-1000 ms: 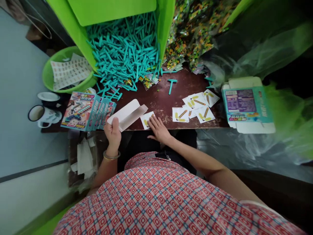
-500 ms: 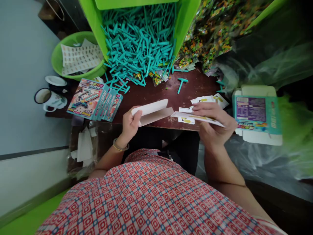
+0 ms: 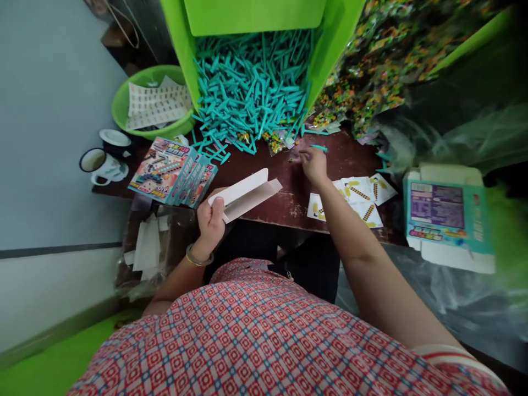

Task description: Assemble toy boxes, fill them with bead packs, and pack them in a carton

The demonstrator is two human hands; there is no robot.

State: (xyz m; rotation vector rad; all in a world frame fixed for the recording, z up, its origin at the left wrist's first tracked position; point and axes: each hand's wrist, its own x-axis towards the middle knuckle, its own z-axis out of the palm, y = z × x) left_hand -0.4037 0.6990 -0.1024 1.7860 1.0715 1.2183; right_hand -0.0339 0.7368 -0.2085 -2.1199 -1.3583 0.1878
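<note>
My left hand [image 3: 210, 217] holds an open white carton [image 3: 245, 192] by its near end, at the front edge of the dark brown table [image 3: 289, 190]. My right hand [image 3: 314, 164] is stretched forward over the table. Its fingertips are pinched on a loose teal T-shaped piece [image 3: 318, 147] that lies just in front of the teal pile. Several printed cards [image 3: 363, 198] with yellow and orange pictures lie right of my forearm.
A green bin [image 3: 177, 55] spills teal plastic pieces [image 3: 251, 93] onto the table. Bags of coloured beads [image 3: 363, 71] are at the back right and a flat teal carton [image 3: 449, 214] at the right. Printed boxes [image 3: 173, 170], a green basin [image 3: 124, 104] and a mug [image 3: 97, 162] stand left.
My right hand took a card from the table and held it at the carton's mouth. It has since let go of the card and reached forward to the teal piece. My left hand keeps the carton.
</note>
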